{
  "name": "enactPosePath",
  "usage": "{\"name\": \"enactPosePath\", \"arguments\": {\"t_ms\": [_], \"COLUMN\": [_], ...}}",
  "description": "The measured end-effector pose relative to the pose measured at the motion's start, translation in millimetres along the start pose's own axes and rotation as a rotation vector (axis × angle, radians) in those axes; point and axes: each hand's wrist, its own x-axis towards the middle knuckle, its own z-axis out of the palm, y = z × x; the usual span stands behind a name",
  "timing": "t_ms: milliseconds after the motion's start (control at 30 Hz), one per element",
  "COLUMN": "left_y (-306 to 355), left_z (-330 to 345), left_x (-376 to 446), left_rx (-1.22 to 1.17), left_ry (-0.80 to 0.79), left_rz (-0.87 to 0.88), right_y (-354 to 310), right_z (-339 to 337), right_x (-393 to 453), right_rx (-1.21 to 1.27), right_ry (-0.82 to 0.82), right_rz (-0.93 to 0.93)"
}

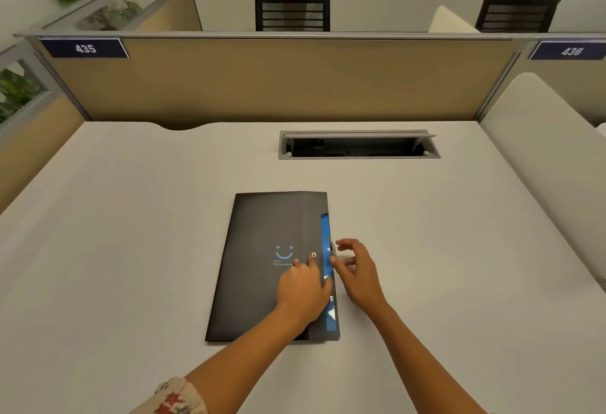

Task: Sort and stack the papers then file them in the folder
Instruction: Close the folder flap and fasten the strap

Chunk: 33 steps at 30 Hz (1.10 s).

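A black folder (pixel 259 249) with a blue smiley face lies flat in the middle of the white desk (pixel 131 233). Along its right edge a blue strip (pixel 326 240) shows under the flap, and a small round snap button (pixel 313 254) sits on the flap. My left hand (pixel 303 289) rests flat on the folder, its fingers pressing beside the button. My right hand (pixel 355 269) is at the folder's right edge with its fingers curled at the flap edge. No loose papers are in sight.
A grey cable hatch (pixel 359 144) stands open in the desk behind the folder. A tan partition (pixel 262 82) closes the back, with number plates 435 and 436. A white side panel (pixel 537 164) rises on the right. Chairs and plants stand beyond the partition.
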Motion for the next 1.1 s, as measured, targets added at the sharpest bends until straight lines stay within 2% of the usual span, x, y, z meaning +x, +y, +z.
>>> {"name": "enactPosePath", "arguments": {"t_ms": [233,467,633,933,1100], "left_y": [-39,-55,-57,-59,-60], "left_z": [10,14,15,17,19], "left_x": [8,10,13,17,18], "left_rx": [-0.251,-0.494,-0.529,-0.553,-0.549], "left_ry": [-0.021,0.001,0.001,-0.018,-0.017], "left_rz": [0.049,0.079,0.077,0.078,0.072], "right_y": [-2,-1,-3,-15,-22], "right_z": [7,17,20,20,22], "right_x": [28,34,37,49,56], "right_rx": [-0.13,-0.183,-0.199,-0.178,-0.158], "right_ry": [-0.17,-0.132,-0.103,-0.167,-0.152], "right_rz": [-0.085,0.0,0.071,0.223,0.386]}}
